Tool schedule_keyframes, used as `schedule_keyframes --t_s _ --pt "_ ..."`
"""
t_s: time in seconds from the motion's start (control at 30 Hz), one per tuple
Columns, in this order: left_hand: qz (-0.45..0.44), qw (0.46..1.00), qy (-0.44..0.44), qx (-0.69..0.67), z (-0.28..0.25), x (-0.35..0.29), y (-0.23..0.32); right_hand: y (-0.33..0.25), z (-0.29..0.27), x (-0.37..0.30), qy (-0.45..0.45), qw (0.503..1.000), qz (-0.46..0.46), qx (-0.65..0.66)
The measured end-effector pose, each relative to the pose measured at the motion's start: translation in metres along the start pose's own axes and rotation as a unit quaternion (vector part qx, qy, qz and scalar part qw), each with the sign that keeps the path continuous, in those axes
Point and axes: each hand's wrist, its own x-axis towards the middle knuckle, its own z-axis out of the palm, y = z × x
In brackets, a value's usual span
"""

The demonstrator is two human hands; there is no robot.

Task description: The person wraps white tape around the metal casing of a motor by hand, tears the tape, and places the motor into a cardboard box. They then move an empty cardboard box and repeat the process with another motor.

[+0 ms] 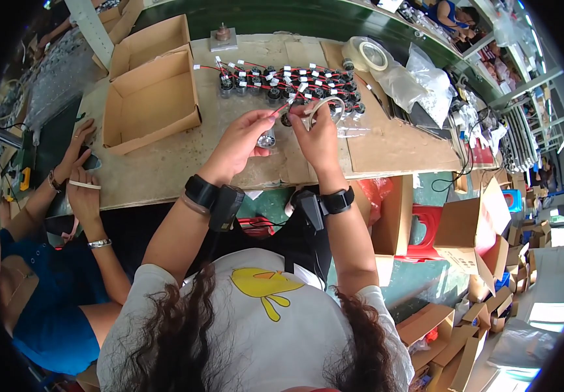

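Observation:
My left hand [246,137] is closed around a small cylindrical part, likely a motor, with a silver round end [266,140] showing under the fingers. A red wire with a white tag rises from its fingertips. My right hand [321,138] grips a roll of whitish tape [329,100], its thumb and index finger close to the left fingertips. What lies between the two hands is too small to make out. Just beyond stand rows of black cylindrical parts [273,93] with red wires and white tags, on clear plastic.
Two open cardboard trays [151,104] lie to the left. A metal block [223,38] stands at the back, and another tape roll [374,56] beside plastic bags [429,78] at right. A co-worker's hands [84,186] rest at the table's left end. Cardboard boxes [468,225] stand at lower right.

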Motion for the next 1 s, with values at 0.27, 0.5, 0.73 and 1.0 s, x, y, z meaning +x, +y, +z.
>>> schedule_keyframes --t_s 0.27,0.5,0.73,1.0 --pt "0.086 0.974 0.092 0.190 -0.002 0.009 -0.005 -0.010 0.011 0.003 0.032 0.998 -0.031 -0.048" --pt "0.212 0.874 0.185 0.397 -0.005 0.018 0.001 -0.011 0.014 -0.003 0.087 0.991 -0.086 -0.063" --pt "0.198 0.939 0.138 0.245 -0.021 0.010 0.013 0.011 -0.016 0.013 0.136 0.991 0.016 -0.011" --pt "0.086 0.986 0.090 -0.112 -0.007 0.002 0.003 -0.046 -0.015 -0.017 0.032 0.999 0.028 0.032"
